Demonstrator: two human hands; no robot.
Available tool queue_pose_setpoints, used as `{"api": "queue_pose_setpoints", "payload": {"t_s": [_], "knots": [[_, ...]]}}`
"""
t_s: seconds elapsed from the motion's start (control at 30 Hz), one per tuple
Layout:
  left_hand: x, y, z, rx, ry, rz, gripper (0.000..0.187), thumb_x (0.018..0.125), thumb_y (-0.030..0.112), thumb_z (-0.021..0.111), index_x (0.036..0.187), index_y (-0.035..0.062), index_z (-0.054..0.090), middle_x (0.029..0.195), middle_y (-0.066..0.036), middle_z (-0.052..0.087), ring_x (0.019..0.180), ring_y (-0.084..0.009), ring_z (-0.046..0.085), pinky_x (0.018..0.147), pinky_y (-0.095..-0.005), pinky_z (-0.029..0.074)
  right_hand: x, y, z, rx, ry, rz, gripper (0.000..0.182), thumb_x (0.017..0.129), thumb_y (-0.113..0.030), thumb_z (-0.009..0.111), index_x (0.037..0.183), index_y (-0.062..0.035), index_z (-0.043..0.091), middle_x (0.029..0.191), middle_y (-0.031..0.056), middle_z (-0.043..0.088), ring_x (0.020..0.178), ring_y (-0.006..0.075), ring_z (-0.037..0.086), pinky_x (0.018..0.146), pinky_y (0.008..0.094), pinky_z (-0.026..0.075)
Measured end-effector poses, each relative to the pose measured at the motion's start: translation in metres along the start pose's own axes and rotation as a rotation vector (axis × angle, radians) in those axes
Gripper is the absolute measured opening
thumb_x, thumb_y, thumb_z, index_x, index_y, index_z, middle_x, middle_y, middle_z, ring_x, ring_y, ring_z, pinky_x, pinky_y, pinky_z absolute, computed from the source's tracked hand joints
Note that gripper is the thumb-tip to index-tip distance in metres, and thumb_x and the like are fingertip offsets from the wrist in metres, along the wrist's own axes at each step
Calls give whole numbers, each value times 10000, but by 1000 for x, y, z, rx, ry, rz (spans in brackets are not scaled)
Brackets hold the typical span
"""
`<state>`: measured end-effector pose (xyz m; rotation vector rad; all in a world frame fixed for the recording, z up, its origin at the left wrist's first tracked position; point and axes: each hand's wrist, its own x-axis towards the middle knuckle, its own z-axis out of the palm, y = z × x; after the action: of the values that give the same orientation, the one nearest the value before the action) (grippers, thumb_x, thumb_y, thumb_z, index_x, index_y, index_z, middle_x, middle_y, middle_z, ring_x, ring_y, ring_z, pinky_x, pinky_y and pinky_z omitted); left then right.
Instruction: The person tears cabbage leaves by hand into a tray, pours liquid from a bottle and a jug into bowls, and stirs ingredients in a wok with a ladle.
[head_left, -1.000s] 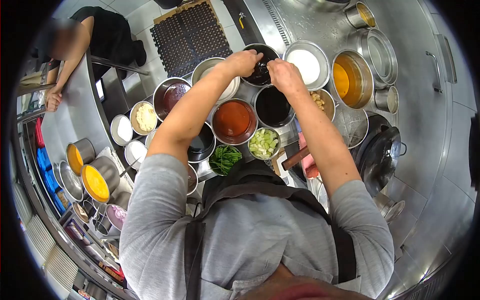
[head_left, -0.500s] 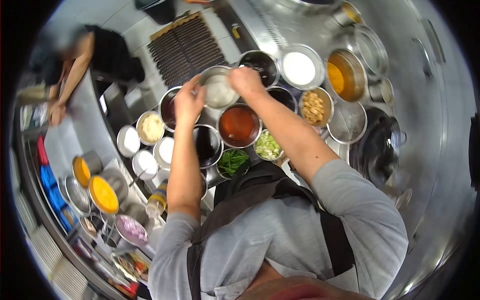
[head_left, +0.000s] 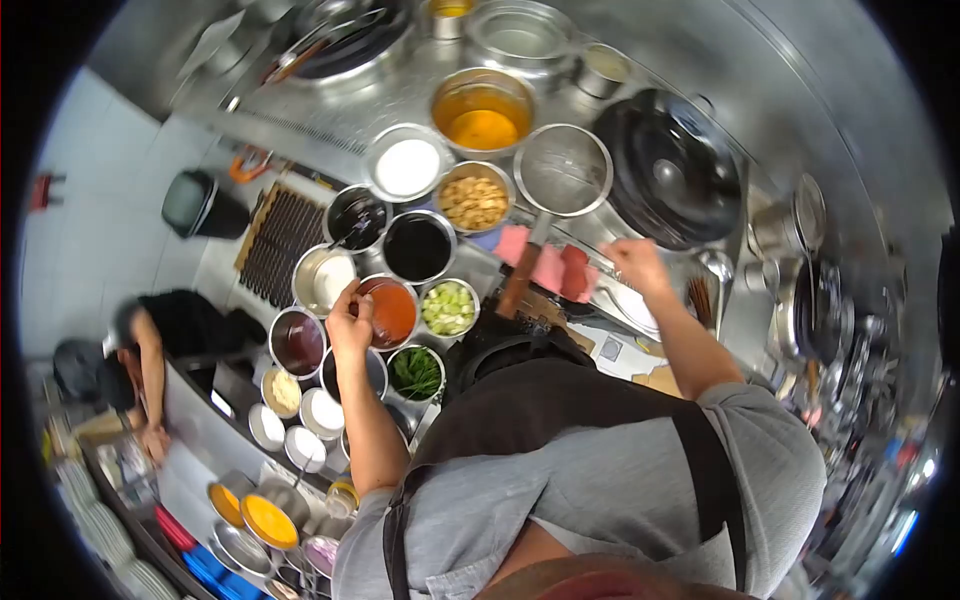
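My left hand (head_left: pixel 350 320) is closed, its fingers curled at the rims between a steel bowl of white contents (head_left: pixel 332 282) and a bowl of orange-red sauce (head_left: pixel 393 312). Whatever it grips is hidden. Off to the right, my right hand (head_left: pixel 640 267) has its fingers drawn together above a white dish (head_left: pixel 632 304); anything pinched there is too small to make out. Left of that hand lie pink and red cloths (head_left: pixel 547 268) and a strainer (head_left: pixel 564 170) with a wooden handle (head_left: pixel 522 283).
Bowls of cut green vegetable (head_left: pixel 448 307), green leaves (head_left: pixel 415 372), brown chunks (head_left: pixel 474 199) and dark liquid (head_left: pixel 419 247) crowd the counter. Beyond stand an orange-filled pot (head_left: pixel 483 122) and a large black wok (head_left: pixel 672 172). A person (head_left: pixel 160 345) leans over a counter at left.
My view has turned to the right. My right hand has left the steel bowl of white contents and moved right, over the white dish. My left hand has shifted toward the orange-red sauce.
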<state>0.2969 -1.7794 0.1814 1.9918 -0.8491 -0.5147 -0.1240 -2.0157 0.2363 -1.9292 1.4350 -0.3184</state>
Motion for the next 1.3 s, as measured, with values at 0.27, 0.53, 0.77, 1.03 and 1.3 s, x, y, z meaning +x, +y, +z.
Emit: {"api": "queue_pose_setpoints", "payload": {"t_s": [0.27, 0.53, 0.77, 1.03, 1.3], "knots": [[-104, 386, 67, -83, -782, 1182, 226, 749, 61, 714, 959, -12, 672, 879, -124, 654, 698, -264, 646, 614, -337, 539, -128, 240, -156, -328, 539, 354, 351, 874, -363, 609, 908, -27, 707, 738, 160, 676, 680, 297, 660, 686, 408, 509], [-198, 505, 168, -171, -854, 1542, 160, 755, 149, 614, 732, -8, 632, 634, -96, 601, 499, -210, 551, 404, -307, 432, -278, 381, -109, -455, 417, 767, 270, 843, -293, 595, 880, -46, 697, 778, 139, 682, 749, 323, 651, 732, 422, 513], [-209, 508, 236, -298, -1504, 1397, 143, 778, 113, 560, 689, 4, 587, 597, -141, 580, 581, -335, 614, 504, -442, 483, -301, 414, -54, -402, 437, 728, 232, 797, -225, 581, 821, -3, 643, 703, 131, 639, 659, 277, 616, 638, 429, 487], [-124, 273, 317, 306, -1086, 835, 429, 811, 237, 653, 1184, 31, 603, 1037, -183, 667, 970, -350, 637, 857, -435, 493, -330, 389, -66, 351, 649, 813, 163, 780, -147, 612, 718, -21, 530, 543, 67, 482, 401, 163, 460, 401, 342, 387], [-24, 226, 252, 120, -856, 352, 439, 812, 221, 684, 1210, 44, 622, 858, -130, 693, 781, -217, 675, 738, -342, 519, -138, 218, -152, 579, 513, 373, 126, 840, -105, 648, 855, -25, 552, 550, 32, 524, 378, 110, 459, 342, 265, 345]]}}
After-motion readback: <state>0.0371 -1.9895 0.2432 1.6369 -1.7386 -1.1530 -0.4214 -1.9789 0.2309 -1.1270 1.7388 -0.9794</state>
